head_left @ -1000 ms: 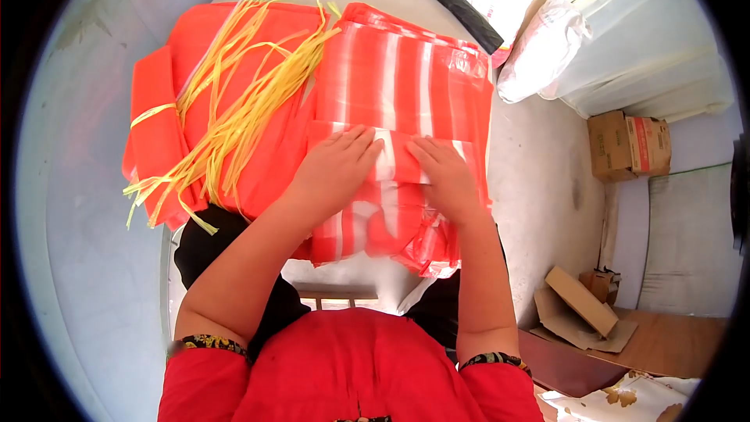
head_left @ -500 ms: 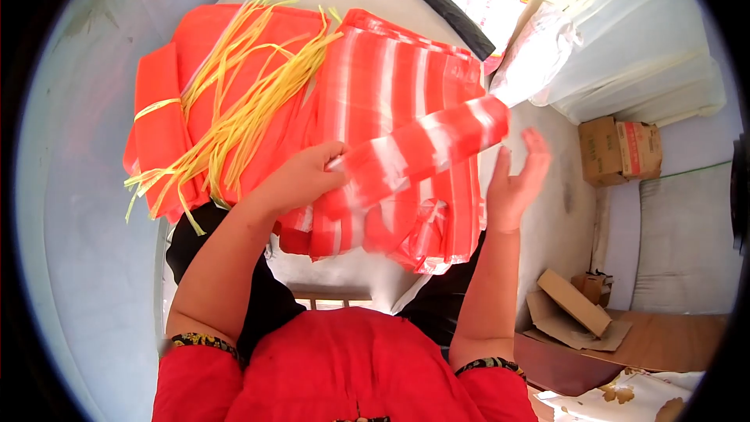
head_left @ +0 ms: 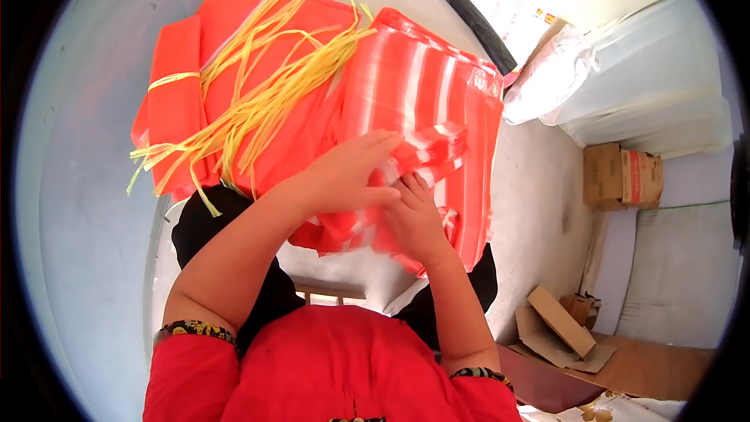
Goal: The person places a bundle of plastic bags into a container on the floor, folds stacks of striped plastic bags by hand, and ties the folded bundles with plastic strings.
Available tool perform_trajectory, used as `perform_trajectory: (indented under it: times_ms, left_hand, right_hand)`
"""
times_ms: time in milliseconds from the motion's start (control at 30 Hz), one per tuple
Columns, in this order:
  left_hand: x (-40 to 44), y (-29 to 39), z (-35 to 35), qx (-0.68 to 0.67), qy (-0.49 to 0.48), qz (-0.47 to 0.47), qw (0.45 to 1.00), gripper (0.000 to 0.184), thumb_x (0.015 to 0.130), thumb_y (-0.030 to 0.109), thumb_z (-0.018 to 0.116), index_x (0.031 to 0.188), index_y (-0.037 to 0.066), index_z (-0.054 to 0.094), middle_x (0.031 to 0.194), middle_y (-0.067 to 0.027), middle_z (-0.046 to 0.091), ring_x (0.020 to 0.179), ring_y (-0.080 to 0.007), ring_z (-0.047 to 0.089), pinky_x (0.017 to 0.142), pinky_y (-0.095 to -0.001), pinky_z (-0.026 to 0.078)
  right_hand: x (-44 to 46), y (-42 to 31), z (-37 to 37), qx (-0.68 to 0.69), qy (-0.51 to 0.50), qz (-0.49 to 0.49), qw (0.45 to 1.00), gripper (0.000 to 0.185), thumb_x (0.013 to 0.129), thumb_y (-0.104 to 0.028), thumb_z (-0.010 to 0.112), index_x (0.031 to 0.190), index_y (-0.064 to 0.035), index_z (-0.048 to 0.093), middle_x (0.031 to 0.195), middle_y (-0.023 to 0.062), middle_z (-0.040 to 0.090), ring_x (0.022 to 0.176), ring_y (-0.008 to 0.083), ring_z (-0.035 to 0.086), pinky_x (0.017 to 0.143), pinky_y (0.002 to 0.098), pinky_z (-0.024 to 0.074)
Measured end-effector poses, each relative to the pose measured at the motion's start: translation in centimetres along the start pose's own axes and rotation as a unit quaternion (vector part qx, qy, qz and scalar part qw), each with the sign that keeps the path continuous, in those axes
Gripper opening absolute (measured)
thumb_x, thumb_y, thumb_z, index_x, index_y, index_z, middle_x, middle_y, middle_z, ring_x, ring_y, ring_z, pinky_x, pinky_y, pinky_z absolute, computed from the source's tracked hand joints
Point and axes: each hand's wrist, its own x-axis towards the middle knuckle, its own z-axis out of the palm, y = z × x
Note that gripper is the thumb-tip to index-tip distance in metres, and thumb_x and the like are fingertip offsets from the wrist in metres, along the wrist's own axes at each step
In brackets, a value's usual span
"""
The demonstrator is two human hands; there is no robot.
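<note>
A folded red-and-white striped plastic bag (head_left: 433, 147) is between my hands, slightly blurred. My left hand (head_left: 351, 176) is closed around its near end from the left, the thumb pointing toward my right hand. My right hand (head_left: 416, 219) is closed on the bag's lower side with curled fingers, close to the left thumb; part of its grip is hidden. Beneath both hands lies a stack of striped plastic bags (head_left: 469, 121). Left of it rests a pile of plain red plastic bags (head_left: 234, 19), with loose yellow ties (head_left: 269, 125) strewn across.
A small red bundle (head_left: 175, 70) bound with a yellow tie lies at the far left of the pile. Behind the stack are a black bar-shaped thing (head_left: 478, 30) and white plastic packaging (head_left: 551, 78). Cardboard boxes (head_left: 621, 177) stand to the right, beside opened cardboard (head_left: 558, 328).
My right hand has moved left from the bag's far end to its near part and closed on it. The folded bag now looks shorter and is lower over the stack.
</note>
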Motion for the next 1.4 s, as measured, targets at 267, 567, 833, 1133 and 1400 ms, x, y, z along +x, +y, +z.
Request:
perform_trajectory:
  times_ms: [267, 567, 833, 1133, 1400]
  left_hand:
    - [2.2, 1.4, -2.3, -0.146, -0.134, -0.144, 0.97, 0.072, 0.088, 0.011, 0.065, 0.154, -0.002, 0.039, 0.149, -0.024, 0.053, 0.137, -0.0358, 0.053, 0.113, -0.0388, 0.043]
    - [1.9, -0.9, -1.9, -0.27, -0.111, -0.175, 0.94, 0.07, 0.092, 0.009, 0.063, 0.157, 0.0, 0.038, 0.154, -0.0189, 0.051, 0.142, -0.027, 0.05, 0.116, -0.0366, 0.041]
    - [1.6, 0.9, -2.3, -0.179, -0.151, -0.084, 0.968, 0.08, 0.087, 0.006, 0.067, 0.159, 0.0, 0.032, 0.143, -0.0275, 0.055, 0.134, -0.0344, 0.055, 0.109, -0.0399, 0.045]
    - [1.4, 1.0, -0.3, -0.138, -0.112, -0.047, 0.983, 0.066, 0.087, -0.015, 0.05, 0.151, -0.002, 0.04, 0.146, -0.0271, 0.052, 0.134, -0.0422, 0.053, 0.108, -0.0441, 0.047]
    - [-0.4, -1.5, 3.0, 0.016, -0.091, 0.046, 0.995, 0.067, 0.086, -0.017, 0.052, 0.15, -0.001, 0.046, 0.161, -0.0221, 0.04, 0.15, -0.0365, 0.038, 0.122, -0.0424, 0.037]
  right_hand:
    - [-1.1, 1.2, -0.2, -0.017, 0.095, 0.123, 0.988, 0.019, 0.077, -0.002, 0.073, 0.096, -0.0013, 0.071, 0.106, 0.0123, 0.066, 0.101, 0.0336, 0.06, 0.09, 0.045, 0.0506]
    - [0.0, 1.2, 0.6, -0.033, 0.106, 0.08, 0.991, 0.028, 0.082, -0.001, 0.072, 0.11, 0.0009, 0.072, 0.117, 0.0166, 0.067, 0.116, 0.0386, 0.06, 0.101, 0.0467, 0.0495]
    - [1.3, 1.6, 1.3, 0.041, 0.015, 0.005, 0.999, 0.024, 0.084, -0.001, 0.067, 0.108, 0.0021, 0.069, 0.112, 0.0147, 0.066, 0.109, 0.0374, 0.06, 0.098, 0.0479, 0.0482]
    - [1.9, 3.4, 2.1, 0.046, -0.021, 0.033, 0.998, 0.014, 0.088, -0.009, 0.069, 0.1, -0.0025, 0.071, 0.106, 0.0114, 0.068, 0.104, 0.0329, 0.061, 0.097, 0.0449, 0.0469]
    - [1.3, 6.9, 0.6, -0.034, -0.011, 0.076, 0.996, 0.011, 0.09, -0.015, 0.067, 0.087, -0.0054, 0.071, 0.09, 0.0102, 0.068, 0.095, 0.0326, 0.059, 0.1, 0.0465, 0.0434]
